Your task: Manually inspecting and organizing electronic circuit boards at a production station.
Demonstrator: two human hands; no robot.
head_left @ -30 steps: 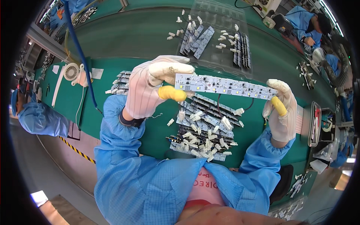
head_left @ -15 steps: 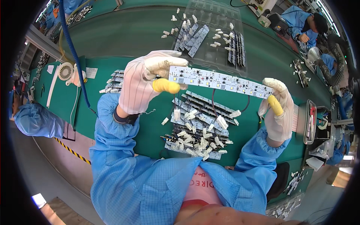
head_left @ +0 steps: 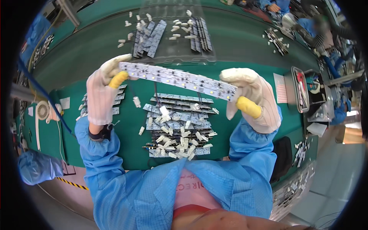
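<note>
A long white LED circuit board [head_left: 176, 79] is held up by its two ends, its component side showing. My left hand [head_left: 105, 90], in a striped white glove with a yellow thumb cover, pinches the left end. The right end sits between the fingers and yellow-covered thumb of my right hand [head_left: 253, 97], gloved the same way. The board slopes down to the right. Dark wires with white connectors [head_left: 137, 101] dangle from it. Below it, on the green table, lies a stack of similar boards [head_left: 180, 101] with a heap of white connectors [head_left: 180, 143].
Beyond my hands, a clear plastic tray [head_left: 172, 57] carries two groups of boards. More boards [head_left: 117, 101] lie beside my left wrist. At left are a small white fan [head_left: 43, 110] and a blue hose [head_left: 42, 94]. A metal box of tools [head_left: 298, 90] stands at right.
The view has shifted, so the table and trays appear further left. The board now tilts more steeply down to the right, and both hands still grip its ends.
</note>
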